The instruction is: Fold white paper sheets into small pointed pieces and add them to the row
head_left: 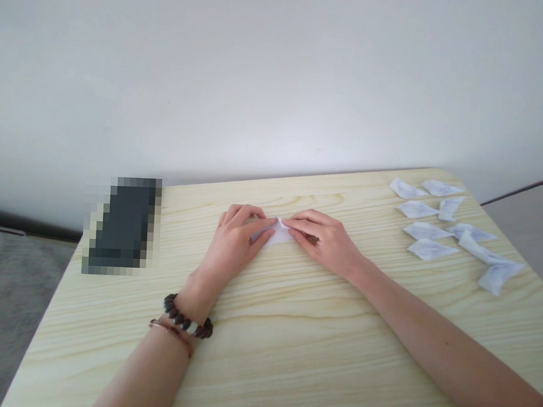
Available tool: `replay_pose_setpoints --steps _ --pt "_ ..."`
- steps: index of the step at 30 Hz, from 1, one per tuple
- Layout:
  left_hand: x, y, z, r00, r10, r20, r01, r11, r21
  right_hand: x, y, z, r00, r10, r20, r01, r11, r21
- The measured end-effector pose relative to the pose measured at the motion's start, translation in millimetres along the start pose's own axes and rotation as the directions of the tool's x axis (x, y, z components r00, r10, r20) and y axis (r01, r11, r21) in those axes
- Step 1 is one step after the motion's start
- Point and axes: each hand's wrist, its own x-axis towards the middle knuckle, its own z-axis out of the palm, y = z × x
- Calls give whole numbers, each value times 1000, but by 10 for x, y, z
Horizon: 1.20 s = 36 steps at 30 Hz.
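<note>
A small piece of white paper (pixel 280 235) lies on the wooden table near its middle, with a folded edge along its top. My left hand (pixel 241 235) pinches the paper's left side between thumb and fingers. From the other side, my right hand (pixel 326 237) grips the right part of that fold, thumb below and fingers above. The fingertips of both hands nearly meet at the fold and hide much of the sheet. A dark beaded bracelet (pixel 187 323) and a thin cord circle my left wrist.
Several folded white paper pieces (pixel 425 231) lie in loose rows on the table's right side. At the left rests a dark, pixelated flat object (pixel 123 227). The table (pixel 264 359) stands against a pale wall (pixel 277 78).
</note>
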Motion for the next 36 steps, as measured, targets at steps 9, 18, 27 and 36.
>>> replay_pose_setpoints --steps 9,18,27,36 --pt "14 -30 -41 999 -3 37 6 997 -71 9 16 -16 991 -55 125 67 993 -94" --pt "16 -21 -57 999 11 45 -8 998 -63 3 -3 -5 991 -29 130 50 986 -160" --pt "22 1 -82 996 45 74 -45 999 -4 7 -15 -6 991 -3 134 29 982 -189" --pt "26 48 -96 994 35 100 -43 996 79 13 -35 -17 990 7 138 19 982 -185"
